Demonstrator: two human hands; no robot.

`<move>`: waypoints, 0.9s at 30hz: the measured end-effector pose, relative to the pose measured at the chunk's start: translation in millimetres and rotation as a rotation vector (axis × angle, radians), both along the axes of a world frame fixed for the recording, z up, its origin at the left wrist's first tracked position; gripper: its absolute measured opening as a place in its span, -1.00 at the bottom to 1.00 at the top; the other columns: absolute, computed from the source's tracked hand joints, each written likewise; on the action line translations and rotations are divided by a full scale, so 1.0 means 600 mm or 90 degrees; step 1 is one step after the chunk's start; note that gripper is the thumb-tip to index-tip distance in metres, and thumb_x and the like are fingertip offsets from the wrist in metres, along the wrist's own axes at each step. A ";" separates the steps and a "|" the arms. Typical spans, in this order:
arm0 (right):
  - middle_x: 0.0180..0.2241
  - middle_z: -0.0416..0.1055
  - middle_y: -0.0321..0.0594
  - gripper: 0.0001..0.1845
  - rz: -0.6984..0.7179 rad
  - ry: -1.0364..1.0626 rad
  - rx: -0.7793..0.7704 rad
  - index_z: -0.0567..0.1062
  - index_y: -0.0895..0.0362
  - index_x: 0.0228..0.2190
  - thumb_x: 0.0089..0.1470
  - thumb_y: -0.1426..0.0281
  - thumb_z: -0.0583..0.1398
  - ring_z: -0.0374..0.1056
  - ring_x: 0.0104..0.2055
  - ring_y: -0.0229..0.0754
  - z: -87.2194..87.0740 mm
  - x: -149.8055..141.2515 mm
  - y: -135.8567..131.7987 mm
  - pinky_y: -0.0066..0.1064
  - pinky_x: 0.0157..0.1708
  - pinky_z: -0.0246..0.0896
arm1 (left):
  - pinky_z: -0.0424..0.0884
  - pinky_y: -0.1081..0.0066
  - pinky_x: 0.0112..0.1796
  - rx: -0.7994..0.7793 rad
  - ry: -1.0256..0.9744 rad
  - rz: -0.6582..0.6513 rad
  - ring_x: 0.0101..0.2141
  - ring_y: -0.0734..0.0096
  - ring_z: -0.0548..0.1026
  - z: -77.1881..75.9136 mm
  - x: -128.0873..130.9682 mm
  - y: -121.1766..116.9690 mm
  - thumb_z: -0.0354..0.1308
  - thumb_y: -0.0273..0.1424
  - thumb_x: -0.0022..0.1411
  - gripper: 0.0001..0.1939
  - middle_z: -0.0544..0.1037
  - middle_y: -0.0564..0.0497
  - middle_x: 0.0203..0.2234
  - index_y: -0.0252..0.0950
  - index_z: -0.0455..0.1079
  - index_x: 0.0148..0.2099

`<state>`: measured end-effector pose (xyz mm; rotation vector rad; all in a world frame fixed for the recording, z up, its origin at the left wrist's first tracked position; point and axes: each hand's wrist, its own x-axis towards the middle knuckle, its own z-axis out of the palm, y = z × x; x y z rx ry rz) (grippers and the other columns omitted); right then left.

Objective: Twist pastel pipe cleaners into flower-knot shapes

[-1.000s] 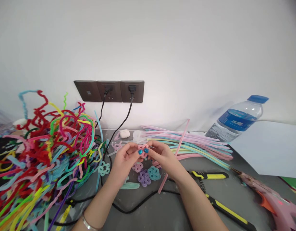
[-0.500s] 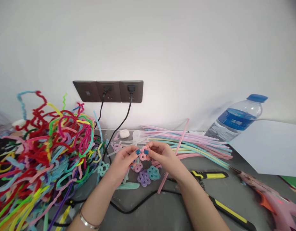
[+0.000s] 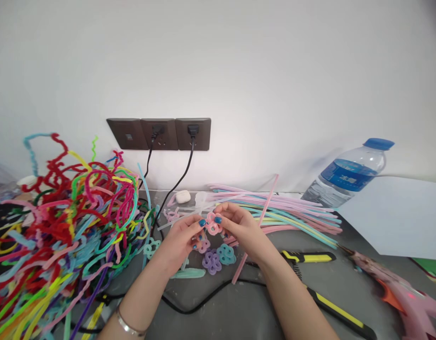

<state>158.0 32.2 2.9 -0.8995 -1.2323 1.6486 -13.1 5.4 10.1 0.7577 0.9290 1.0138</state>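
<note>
Left hand (image 3: 179, 242) and right hand (image 3: 243, 227) pinch a pink pipe-cleaner flower (image 3: 213, 229), mid-frame.
Likely light, soft, bendable; best held by outer loops.

Place: craft work table (image 3: 218, 302)
Materials: heaped pipe cleaners (image 3: 94, 208)
Tools: glue gun (image 3: 398, 283), yellow-black pliers (image 3: 331, 295)
Wall: sockets (image 3: 193, 134), plugged cords (image 3: 184, 177)

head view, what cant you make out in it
Head view: parts of the pink flower, covered by fingers of the left hand and right hand.
Head view: much of the pliers' working end, behind the right forearm.
Head view: the pink glue gun's lower end, cut by the bottom edge.
Head view: small print on the bottle label, too small.
</note>
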 end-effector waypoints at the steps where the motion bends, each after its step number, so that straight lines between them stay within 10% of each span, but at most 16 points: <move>1: -0.51 0.38 -0.34 -0.63 -0.012 0.011 -0.006 0.45 0.11 -0.35 -0.05 0.11 0.36 0.22 -0.51 -0.31 -0.002 -0.001 0.001 -0.47 -0.51 0.07 | 0.13 0.52 -0.54 0.006 0.007 0.005 -0.53 0.54 0.20 -0.001 0.000 0.000 0.39 -0.21 -0.04 -0.71 0.32 0.09 -0.55 -0.33 0.48 -0.39; 27: -0.36 0.46 -0.24 -0.72 -0.039 -0.016 0.103 0.51 0.09 -0.23 0.06 0.20 0.30 0.35 -0.34 -0.22 -0.008 -0.007 0.001 -0.40 -0.35 0.25 | 0.18 0.53 -0.53 0.124 0.153 0.121 -0.57 0.55 0.25 -0.008 0.011 0.000 0.36 -0.12 -0.02 -0.65 0.34 0.13 -0.58 -0.30 0.41 -0.44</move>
